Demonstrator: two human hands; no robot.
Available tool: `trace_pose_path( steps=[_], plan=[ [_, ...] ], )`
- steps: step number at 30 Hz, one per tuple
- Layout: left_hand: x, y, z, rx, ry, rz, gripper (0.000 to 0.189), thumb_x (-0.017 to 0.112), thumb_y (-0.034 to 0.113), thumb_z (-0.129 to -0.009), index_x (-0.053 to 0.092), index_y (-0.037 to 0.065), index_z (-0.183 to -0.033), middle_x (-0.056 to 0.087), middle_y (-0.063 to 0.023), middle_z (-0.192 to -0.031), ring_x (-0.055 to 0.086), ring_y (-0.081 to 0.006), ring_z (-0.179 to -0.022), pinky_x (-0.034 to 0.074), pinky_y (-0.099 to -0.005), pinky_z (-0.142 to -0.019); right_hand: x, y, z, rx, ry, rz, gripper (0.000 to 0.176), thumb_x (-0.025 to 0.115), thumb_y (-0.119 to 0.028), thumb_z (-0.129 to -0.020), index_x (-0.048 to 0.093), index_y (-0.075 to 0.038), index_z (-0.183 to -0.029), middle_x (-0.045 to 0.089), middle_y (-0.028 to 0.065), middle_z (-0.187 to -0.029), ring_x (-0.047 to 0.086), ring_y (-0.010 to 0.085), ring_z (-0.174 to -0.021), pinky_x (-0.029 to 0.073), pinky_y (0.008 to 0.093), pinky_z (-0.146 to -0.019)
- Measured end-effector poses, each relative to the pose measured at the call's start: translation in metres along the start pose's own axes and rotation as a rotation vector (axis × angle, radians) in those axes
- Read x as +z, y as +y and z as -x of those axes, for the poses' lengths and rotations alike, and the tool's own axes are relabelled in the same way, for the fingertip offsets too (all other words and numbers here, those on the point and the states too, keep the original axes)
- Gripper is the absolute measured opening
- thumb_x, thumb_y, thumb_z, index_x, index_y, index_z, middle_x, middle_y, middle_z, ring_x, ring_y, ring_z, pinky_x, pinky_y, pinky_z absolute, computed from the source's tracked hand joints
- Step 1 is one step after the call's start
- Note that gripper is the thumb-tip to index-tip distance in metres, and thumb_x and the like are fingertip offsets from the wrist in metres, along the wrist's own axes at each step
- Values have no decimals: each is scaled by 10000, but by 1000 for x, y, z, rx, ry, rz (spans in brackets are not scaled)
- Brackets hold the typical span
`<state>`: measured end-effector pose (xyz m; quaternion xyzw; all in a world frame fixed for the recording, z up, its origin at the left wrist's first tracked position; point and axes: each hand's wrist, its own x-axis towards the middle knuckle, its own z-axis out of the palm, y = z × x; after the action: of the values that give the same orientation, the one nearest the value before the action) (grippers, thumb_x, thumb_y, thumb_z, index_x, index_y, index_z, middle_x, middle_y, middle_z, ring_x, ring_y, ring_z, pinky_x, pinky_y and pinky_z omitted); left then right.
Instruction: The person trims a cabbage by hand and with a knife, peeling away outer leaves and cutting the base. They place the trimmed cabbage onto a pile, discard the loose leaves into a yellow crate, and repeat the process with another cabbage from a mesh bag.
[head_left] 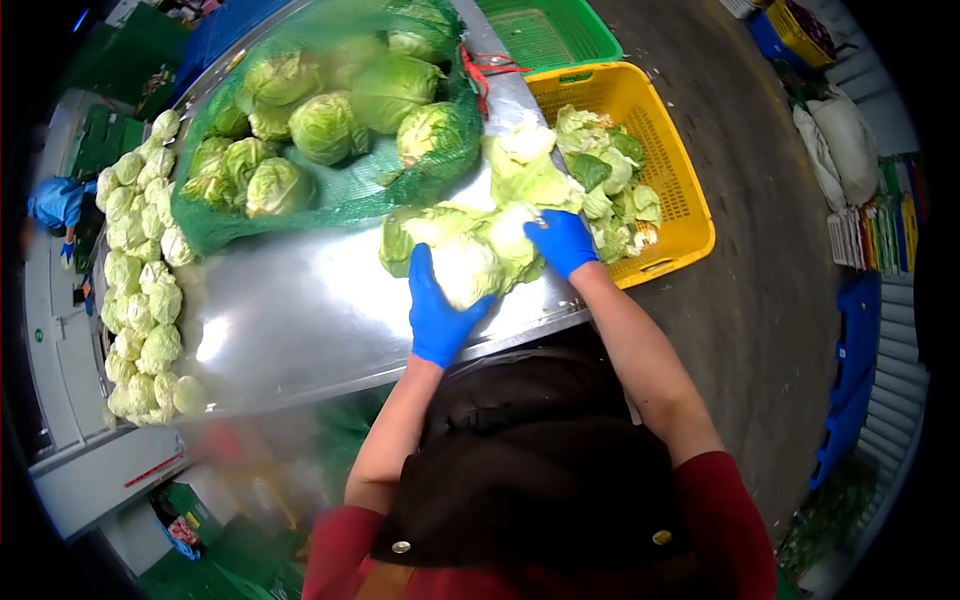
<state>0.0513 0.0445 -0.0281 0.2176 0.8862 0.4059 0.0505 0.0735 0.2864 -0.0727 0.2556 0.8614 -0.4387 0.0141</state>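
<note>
A pale, partly peeled cabbage (466, 270) sits on the steel table, with loose outer leaves around it. My left hand (440, 312), in a blue glove, cups its near left side with thumb and fingers spread around it. On the other side, my right hand (564, 243), also gloved in blue, has its fingers curled at the leaves beside the cabbage; the fingertips are partly hidden. More detached cabbage leaves (525, 168) lie just beyond, at the table's right edge. A green mesh bag (350, 190) holding several whole cabbages lies open on the table.
Right of the table stands a yellow crate (685, 215) with discarded leaves, and a green crate (560, 35) behind it. Peeled cabbages (140, 285) are piled along the table's left end. A person in blue (60, 205) is at the far left.
</note>
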Motion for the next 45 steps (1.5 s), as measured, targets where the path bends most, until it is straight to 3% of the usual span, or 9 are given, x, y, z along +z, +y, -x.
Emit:
trace_pose_path(
  steps=[4, 7, 13, 18, 21, 25, 28, 35, 45],
  plan=[
    [-9, 2, 13, -52, -28, 311, 1141, 864, 299, -595, 186, -40, -1447, 291, -252, -1460, 345, -361, -1341, 326, -391, -1098, -21, -17, 17, -14, -28, 390, 464, 632, -388, -824, 615, -68, -1159, 668, 197, -848, 643, 381, -796, 509, 445, -691],
    [-7, 17, 5, -40, -16, 95, 1151, 865, 304, -586, 187, -54, -1445, 333, -250, -1440, 394, -344, -1314, 370, -382, -1063, -34, -72, 51, -300, 127, 137, 611, 672, -316, -850, 439, -135, -1385, 681, 175, -994, 682, 306, -775, 545, 381, -665],
    [-11, 31, -1, -34, -59, 43, 1140, 867, 247, -571, 196, -40, -1447, 274, -249, -1475, 343, -379, -1341, 403, -395, -1036, -1, -79, 53, -507, -249, 191, 699, 599, -471, -858, 369, -150, -1434, 455, 206, -1383, 658, 361, -882, 532, 405, -771],
    [-3, 29, 3, -30, -17, 105, 1106, 851, 250, -609, 193, -44, -1447, 315, -276, -1446, 393, -394, -1305, 410, -409, -1018, -4, -97, 34, -453, -236, 269, 530, 579, -458, -867, 567, -106, -1263, 620, 218, -1132, 650, 357, -892, 521, 407, -782],
    [23, -3, 16, -5, -61, 153, 1039, 812, 236, -685, 178, -53, -1456, 323, -302, -1439, 381, -412, -1315, 351, -416, -1069, -3, -89, 16, -581, -203, 316, 261, 609, -364, -865, 648, -107, -866, 638, 171, -745, 628, 377, -684, 507, 458, -616],
    [-13, 5, 21, 216, -62, 100, 1041, 820, 195, -630, 227, -28, -1456, 277, -260, -1485, 332, -412, -1348, 299, -428, -1108, -2, -80, 14, -435, -120, 153, 324, 702, -322, -801, 671, -20, -915, 646, 212, -767, 643, 377, -716, 492, 433, -610],
    [-27, 1, 31, 224, -102, -5, 984, 778, 230, -651, 250, 38, -1459, 243, -224, -1505, 295, -428, -1351, 312, -486, -1076, 17, -55, 4, -213, -228, -206, 239, 727, -165, -782, 556, -12, -717, 476, 28, -573, 385, 85, -550, 370, 290, -511],
    [-21, 20, 41, -204, -95, -39, 1020, 739, 557, -694, 265, 61, -1448, 207, -241, -1499, 323, -473, -1304, 373, -544, -1007, 47, -68, 28, -41, -286, -530, 149, 700, -90, -813, 579, -35, -746, 517, -47, -695, 425, 47, -609, 411, 243, -543],
    [-30, 18, 29, -273, -168, -102, 1001, 779, 495, -677, 291, 99, -1456, 236, -246, -1484, 348, -426, -1301, 394, -492, -1013, 55, -68, 36, -281, -109, -352, 343, 790, -144, -722, 630, 34, -969, 673, 97, -812, 574, 98, -716, 489, 286, -667]
  ],
)
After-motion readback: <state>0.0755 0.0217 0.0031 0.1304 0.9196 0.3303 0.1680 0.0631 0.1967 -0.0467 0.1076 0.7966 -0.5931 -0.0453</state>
